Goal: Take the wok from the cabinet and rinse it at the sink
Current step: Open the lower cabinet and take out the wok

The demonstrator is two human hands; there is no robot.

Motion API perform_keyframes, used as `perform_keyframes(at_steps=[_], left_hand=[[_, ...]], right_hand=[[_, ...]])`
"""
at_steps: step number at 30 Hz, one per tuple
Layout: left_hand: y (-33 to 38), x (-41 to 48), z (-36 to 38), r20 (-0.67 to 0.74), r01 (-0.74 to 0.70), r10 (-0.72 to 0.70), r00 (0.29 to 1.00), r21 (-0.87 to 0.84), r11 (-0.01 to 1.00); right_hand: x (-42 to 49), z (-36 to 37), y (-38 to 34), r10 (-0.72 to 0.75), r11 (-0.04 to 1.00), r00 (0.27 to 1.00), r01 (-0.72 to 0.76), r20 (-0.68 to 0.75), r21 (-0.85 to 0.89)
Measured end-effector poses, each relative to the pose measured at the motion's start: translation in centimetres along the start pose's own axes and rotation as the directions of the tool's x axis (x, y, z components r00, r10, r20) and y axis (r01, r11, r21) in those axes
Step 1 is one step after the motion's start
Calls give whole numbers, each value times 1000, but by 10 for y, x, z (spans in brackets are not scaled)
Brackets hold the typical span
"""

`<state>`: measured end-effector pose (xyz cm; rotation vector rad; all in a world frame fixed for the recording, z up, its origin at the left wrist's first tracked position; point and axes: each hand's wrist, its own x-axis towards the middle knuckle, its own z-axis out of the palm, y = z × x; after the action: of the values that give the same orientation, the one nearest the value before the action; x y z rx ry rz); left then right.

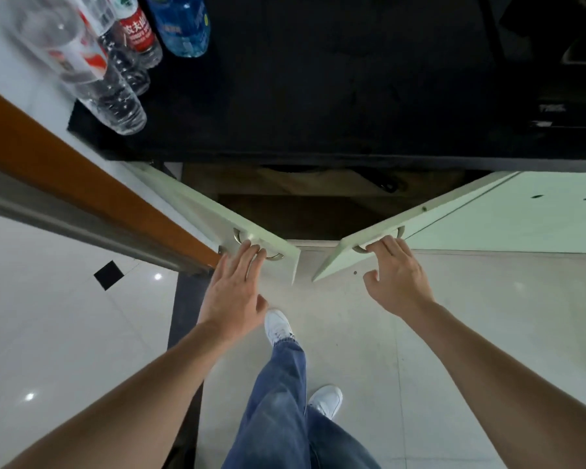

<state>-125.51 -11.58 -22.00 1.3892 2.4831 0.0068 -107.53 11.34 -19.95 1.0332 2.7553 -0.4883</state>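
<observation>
Though ajar, cabinet [295, 211] contents indistinct.

Beneath the black countertop [335, 96], both pale green cabinet doors [214, 208] stood ajar, the left hand [236, 289] hooking the left handle [274, 257] and the right hand [398, 282] the right handle [400, 231].

The pale green cabinet [416, 220] stands with both doors partly open, a black wok handle [383, 184] showing inside.
</observation>
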Motion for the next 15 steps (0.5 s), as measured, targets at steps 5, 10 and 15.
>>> perform_keyframes(at_steps=[5,10,15], left_hand=[[-12,-60,0,-15,62,-63,998,-51,997],[-30,-101,-6,-43,159,-169,985,-167,973],[-22,-111,-6,-21,464,-509,861,-380,800]], right_hand=[[-48,-6,24,3,1000,1000,-3,29,17],[-97,-2,56,80,993,997,-79,2,87],[-124,3,53,369,899,928,-344,-46,270]])
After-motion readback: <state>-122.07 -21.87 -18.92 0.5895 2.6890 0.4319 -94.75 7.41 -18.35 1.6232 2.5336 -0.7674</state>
